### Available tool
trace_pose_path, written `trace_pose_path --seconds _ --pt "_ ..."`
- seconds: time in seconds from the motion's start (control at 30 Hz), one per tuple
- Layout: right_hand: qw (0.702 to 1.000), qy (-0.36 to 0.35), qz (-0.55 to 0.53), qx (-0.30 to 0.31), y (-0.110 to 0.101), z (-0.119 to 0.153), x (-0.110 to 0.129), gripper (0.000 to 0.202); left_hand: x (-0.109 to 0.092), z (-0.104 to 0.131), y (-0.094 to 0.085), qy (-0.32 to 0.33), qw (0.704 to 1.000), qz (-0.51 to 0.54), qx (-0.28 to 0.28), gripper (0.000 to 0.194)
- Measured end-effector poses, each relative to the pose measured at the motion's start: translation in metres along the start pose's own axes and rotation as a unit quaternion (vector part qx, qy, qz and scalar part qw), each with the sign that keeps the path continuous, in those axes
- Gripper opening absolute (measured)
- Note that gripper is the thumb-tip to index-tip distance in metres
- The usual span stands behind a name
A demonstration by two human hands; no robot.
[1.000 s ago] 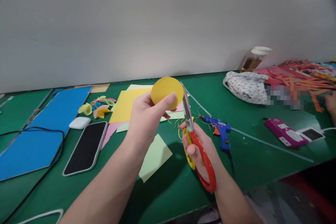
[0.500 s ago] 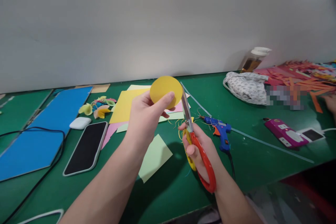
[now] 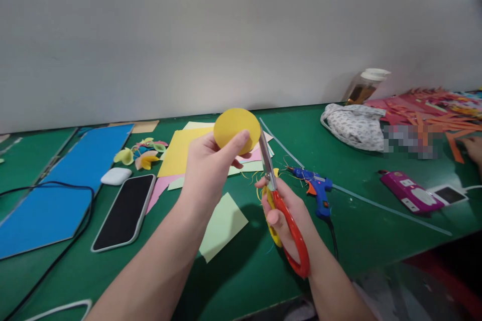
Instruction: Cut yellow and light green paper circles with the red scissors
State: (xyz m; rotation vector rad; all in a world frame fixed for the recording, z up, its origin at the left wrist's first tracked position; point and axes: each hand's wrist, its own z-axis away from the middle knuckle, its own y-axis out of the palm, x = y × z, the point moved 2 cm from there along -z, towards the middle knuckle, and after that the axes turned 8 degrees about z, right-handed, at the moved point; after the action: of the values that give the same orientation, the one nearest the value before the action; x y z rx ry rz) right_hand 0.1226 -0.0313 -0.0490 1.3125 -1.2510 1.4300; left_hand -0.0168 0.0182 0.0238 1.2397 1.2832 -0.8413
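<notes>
A round yellow paper disc [image 3: 232,125] is pinched between the thumb and fingers of my left hand [image 3: 211,165], held up over the table. My right hand [image 3: 288,205] grips a pair of scissors [image 3: 295,230] with one red and one yellow handle. Their blades point up and lie along the disc's right edge; whether they touch it I cannot tell. Thin yellow paper trimmings [image 3: 276,172] lie behind the scissors. Below my hands rests a pale green paper square [image 3: 225,225]. Yellow paper sheets [image 3: 175,153] are spread behind my left hand.
A blue glue gun [image 3: 319,193] with a long glue stick lies to the right. Left are a phone [image 3: 124,213], a white case [image 3: 116,176], paper petals [image 3: 141,153] and a blue board [image 3: 71,185]. A patterned cloth pouch [image 3: 352,128] sits back right; another person's hand [image 3: 473,149] shows at the edge.
The yellow disc and my left hand have shifted very slightly left. My right hand and the scissors are nearly unmoved.
</notes>
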Motion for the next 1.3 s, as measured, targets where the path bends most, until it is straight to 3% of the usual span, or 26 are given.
trace_pose_path --seconds 0.5,0.7,1.3 --pt "0.999 -0.016 -0.028 0.012 -0.003 -0.005 -0.012 0.096 -0.001 0.005 0.001 0.042 0.994 -0.089 0.040 0.018" --pt "0.999 -0.018 -0.029 0.018 -0.002 -0.004 -0.012 0.095 -0.002 0.006 0.001 0.033 0.996 -0.082 0.017 0.013" --pt "1.000 0.001 -0.030 -0.002 -0.001 -0.002 -0.007 0.098 -0.006 0.008 0.003 0.022 0.993 -0.108 0.044 0.015"
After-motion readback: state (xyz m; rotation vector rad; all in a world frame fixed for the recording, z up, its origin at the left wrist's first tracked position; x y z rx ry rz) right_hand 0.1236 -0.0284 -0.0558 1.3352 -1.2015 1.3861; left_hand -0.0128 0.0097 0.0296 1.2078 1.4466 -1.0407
